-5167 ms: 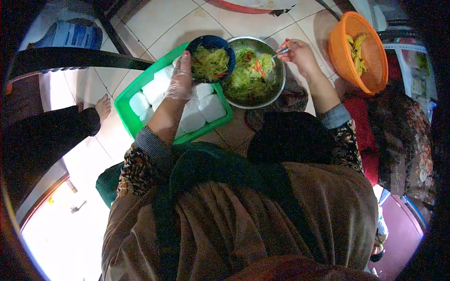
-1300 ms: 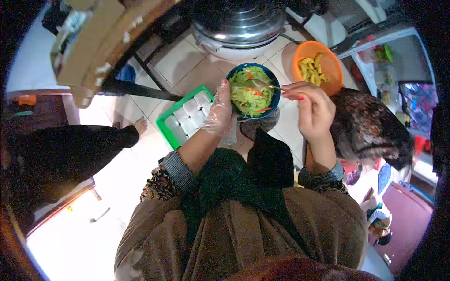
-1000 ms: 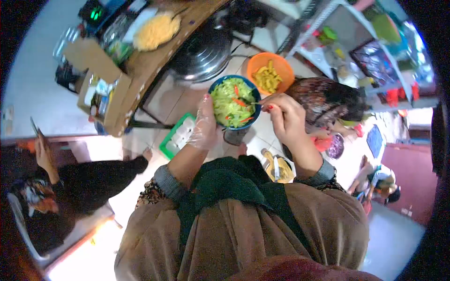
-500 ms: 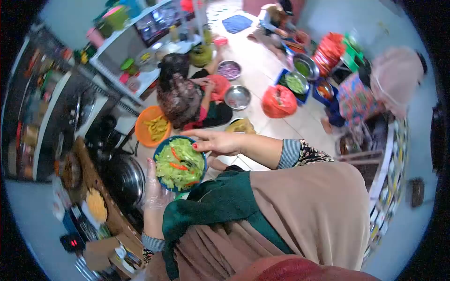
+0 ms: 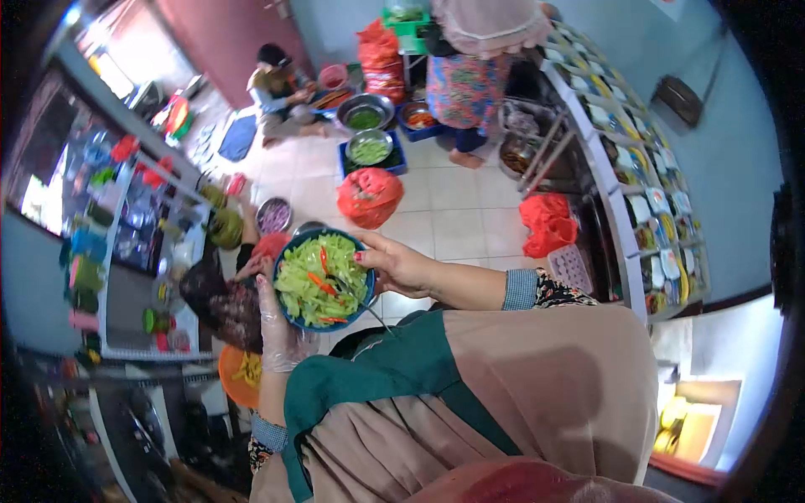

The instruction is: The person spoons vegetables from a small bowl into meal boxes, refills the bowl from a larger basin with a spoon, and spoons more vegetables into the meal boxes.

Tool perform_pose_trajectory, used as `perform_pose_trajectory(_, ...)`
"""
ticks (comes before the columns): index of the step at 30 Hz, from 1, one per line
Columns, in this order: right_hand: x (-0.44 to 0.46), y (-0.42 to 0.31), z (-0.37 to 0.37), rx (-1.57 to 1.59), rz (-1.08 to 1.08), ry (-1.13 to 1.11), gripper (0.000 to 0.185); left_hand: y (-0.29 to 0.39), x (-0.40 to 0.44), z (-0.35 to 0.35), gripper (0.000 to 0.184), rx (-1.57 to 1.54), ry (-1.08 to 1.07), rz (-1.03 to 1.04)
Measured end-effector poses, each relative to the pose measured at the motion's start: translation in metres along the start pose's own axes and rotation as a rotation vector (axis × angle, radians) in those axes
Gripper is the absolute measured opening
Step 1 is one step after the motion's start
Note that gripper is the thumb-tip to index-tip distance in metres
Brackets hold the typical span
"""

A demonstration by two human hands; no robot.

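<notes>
Between my two hands is a blue bowl (image 5: 370, 291) heaped with sliced light-green vegetable (image 5: 303, 293) and a few red chili pieces (image 5: 320, 284). My left hand (image 5: 275, 331), in a clear plastic glove, grips the bowl's left side with the fingers along the rim. On the opposite side my bare right hand (image 5: 396, 264) clasps the rim, its thumb on top and the other fingers partly hidden by the bowl. A thin metal utensil handle (image 5: 381, 317) sticks out over the lower right rim; its other end lies among the vegetables.
One person (image 5: 222, 306) sits on the floor at left, close to an orange basin (image 5: 226, 381). Another person (image 5: 281, 92) sits at the back. A third (image 5: 470, 92) stands by the counter. A red plastic bag (image 5: 370, 197) lies ahead. Packed food trays (image 5: 662, 205) line the right counter.
My view has swung to the right, bringing the counter of packed trays closer and shifting the seated person left. Both hands still hold the bowl. The utensil handle now shows at its rim.
</notes>
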State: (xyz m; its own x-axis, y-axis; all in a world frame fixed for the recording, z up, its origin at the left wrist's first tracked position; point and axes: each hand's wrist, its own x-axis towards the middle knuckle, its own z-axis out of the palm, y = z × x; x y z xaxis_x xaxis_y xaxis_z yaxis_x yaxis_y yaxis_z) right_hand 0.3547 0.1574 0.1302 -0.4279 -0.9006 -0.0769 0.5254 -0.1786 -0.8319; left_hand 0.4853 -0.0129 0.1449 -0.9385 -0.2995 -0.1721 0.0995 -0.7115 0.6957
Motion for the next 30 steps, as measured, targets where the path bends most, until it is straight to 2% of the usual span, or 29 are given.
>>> perform_pose_trajectory(2,0.004,-0.007,-0.012,0.026,-0.079,0.118,0.048,-0.004,0.034,0.002,0.072,0.031,-0.063,0.029)
perform_pose_trajectory(6,0.008,-0.096,-0.095,0.118,-0.286,0.297,0.052,-0.034,0.138,0.116,0.08,0.021,-0.193,0.101)
perform_pose_trajectory(7,0.005,-0.113,-0.112,0.12,-0.343,0.33,0.053,-0.043,0.155,0.136,0.086,0.037,-0.148,0.036)
perform_pose_trajectory(8,0.003,-0.129,-0.128,0.126,-0.396,0.366,0.053,-0.055,0.174,0.156,0.094,0.088,-0.205,0.051)
perform_pose_trajectory(10,-0.005,-0.16,-0.154,0.124,-0.49,0.463,0.054,-0.088,0.217,0.179,0.099,-0.078,-0.387,-0.033)
perform_pose_trajectory(11,-0.01,-0.174,-0.167,0.119,-0.516,0.5,0.055,-0.103,0.238,0.19,0.101,-0.047,-0.476,-0.046)
perform_pose_trajectory(14,-0.023,-0.208,-0.202,0.1,-0.601,0.614,0.056,-0.142,0.292,0.225,0.089,-0.074,-0.654,-0.103)
perform_pose_trajectory(17,-0.03,-0.221,-0.236,0.113,-0.658,0.695,0.056,-0.157,0.326,0.251,0.075,-0.068,-0.571,-0.283)
perform_pose_trajectory(20,-0.036,-0.228,-0.261,0.133,-0.668,0.78,0.058,-0.174,0.352,0.278,0.064,-0.116,-0.614,-0.372)
perform_pose_trajectory(21,-0.037,-0.229,-0.273,0.119,-0.651,0.803,0.061,-0.181,0.365,0.281,0.064,-0.119,-0.648,-0.415)
perform_pose_trajectory(24,-0.033,-0.237,-0.298,0.053,-0.632,0.884,0.053,-0.194,0.397,0.293,0.066,-0.127,-0.727,-0.459)
perform_pose_trajectory(25,-0.036,-0.24,-0.312,0.018,-0.546,0.956,0.051,-0.197,0.41,0.299,0.066,-0.18,-0.826,-0.521)
perform_pose_trajectory(28,-0.043,-0.257,-0.339,-0.072,-0.513,0.999,0.049,-0.203,0.452,0.317,0.065,-0.219,-0.827,-0.63)
perform_pose_trajectory(30,-0.05,-0.259,-0.351,-0.295,-0.569,1.086,0.055,-0.203,0.486,0.316,0.062,-0.136,-0.819,-0.631)
